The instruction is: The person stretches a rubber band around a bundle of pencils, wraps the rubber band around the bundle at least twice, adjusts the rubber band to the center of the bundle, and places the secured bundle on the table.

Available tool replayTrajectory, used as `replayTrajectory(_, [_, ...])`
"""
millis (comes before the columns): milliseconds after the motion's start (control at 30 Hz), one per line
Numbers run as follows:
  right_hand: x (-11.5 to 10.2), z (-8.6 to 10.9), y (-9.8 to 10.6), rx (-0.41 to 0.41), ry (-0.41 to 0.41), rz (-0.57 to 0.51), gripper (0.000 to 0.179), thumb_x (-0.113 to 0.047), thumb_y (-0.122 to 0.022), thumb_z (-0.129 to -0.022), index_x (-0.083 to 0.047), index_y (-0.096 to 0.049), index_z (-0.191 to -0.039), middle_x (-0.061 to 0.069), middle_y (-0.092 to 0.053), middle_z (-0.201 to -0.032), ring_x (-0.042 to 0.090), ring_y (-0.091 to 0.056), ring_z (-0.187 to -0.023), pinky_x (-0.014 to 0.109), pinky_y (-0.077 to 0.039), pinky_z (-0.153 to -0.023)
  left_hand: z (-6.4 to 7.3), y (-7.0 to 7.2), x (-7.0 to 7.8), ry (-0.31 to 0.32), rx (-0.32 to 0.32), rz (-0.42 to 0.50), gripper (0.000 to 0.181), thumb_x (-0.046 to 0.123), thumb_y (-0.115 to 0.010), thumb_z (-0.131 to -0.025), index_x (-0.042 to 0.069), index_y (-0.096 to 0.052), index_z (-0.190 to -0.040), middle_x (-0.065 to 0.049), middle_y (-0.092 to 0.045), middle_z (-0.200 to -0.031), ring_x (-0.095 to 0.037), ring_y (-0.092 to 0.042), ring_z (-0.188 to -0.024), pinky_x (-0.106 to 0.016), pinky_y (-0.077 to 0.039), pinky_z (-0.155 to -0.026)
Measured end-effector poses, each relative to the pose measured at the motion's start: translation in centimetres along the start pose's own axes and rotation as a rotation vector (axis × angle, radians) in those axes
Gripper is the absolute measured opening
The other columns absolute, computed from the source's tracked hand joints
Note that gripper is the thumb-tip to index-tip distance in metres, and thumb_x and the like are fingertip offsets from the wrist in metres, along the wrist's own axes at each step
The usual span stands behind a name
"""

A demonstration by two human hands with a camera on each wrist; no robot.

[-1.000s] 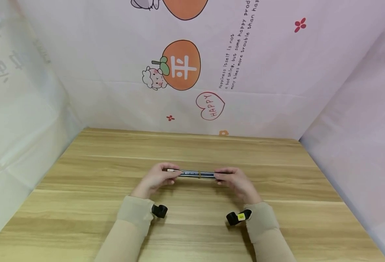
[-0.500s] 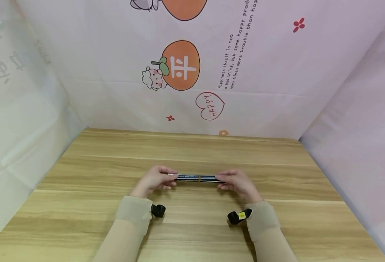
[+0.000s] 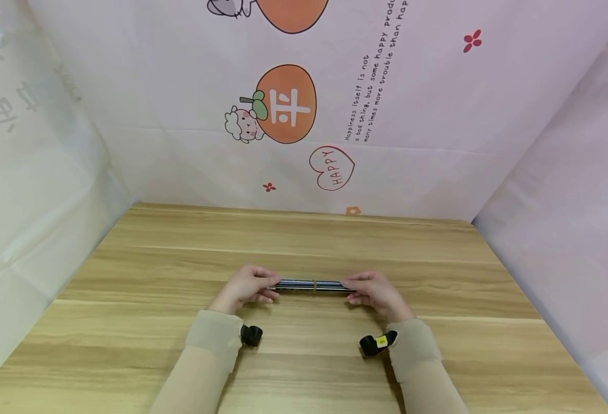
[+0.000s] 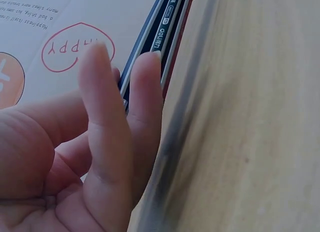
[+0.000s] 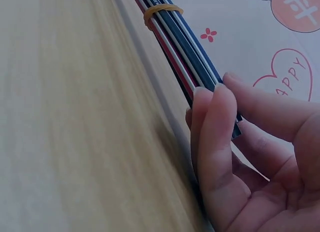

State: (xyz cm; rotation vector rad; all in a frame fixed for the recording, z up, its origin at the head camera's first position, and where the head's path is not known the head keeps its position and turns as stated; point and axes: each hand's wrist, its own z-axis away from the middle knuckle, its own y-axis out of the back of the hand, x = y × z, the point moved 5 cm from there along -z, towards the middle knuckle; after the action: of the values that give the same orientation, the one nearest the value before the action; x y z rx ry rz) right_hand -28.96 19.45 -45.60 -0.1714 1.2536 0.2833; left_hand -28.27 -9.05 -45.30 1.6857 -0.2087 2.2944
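A bundle of pencils (image 3: 299, 285), dark with pale and red stripes, lies level between the two hands. A tan rubber band (image 5: 162, 11) wraps it near the middle. At the bundle's left end the left hand (image 3: 250, 287) pinches it between thumb and fingers; some of its fingers stand in front of the pencils (image 4: 162, 34) in the left wrist view. The right hand (image 3: 376, 292) grips the other end the same way, and a dark pencil tip end shows past its fingers in the right wrist view. Both end parts are partly hidden by the fingers.
Under the hands is a wood-grain table (image 3: 304, 356). A printed white cloth (image 3: 412, 172) hangs behind it, with more cloth at the left and right sides. Each wrist carries a small black camera (image 3: 252, 335) on a beige cuff (image 3: 215, 339).
Both hands have come slightly nearer the body with the bundle. The bundle has turned about its length, and the left hand's grasp has shifted toward its end.
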Motion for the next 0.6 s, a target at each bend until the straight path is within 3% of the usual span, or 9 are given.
replayTrajectory(433, [0.08, 0.10, -0.17, 0.034, -0.015, 0.082, 0.041, -0.012, -0.067, -0.095, 0.014, -0.058, -0.125, 0.002, -0.070, -0.092, 0.008, -0.063, -0.061, 0.020, -0.059, -0.060, -0.24, 0.11, -0.39, 0.024, 0.061, 0.001, 0.030, 0.008, -0.060, -0.099, -0.010, -0.060, -0.122, -0.011, -0.069, -0.093, -0.011, -0.069, -0.067, -0.023, -0.060, -0.059])
replayTrajectory(600, [0.11, 0.09, -0.17, 0.049, -0.018, 0.113, 0.041, -0.014, -0.067, -0.094, 0.013, -0.059, -0.124, 0.002, -0.067, -0.085, 0.006, -0.060, -0.058, 0.018, -0.057, -0.057, -0.31, 0.14, -0.47, 0.033, 0.070, 0.010, 0.030, 0.008, -0.059, -0.099, -0.011, -0.059, -0.123, -0.012, -0.069, -0.093, -0.011, -0.069, -0.066, -0.023, -0.060, -0.058])
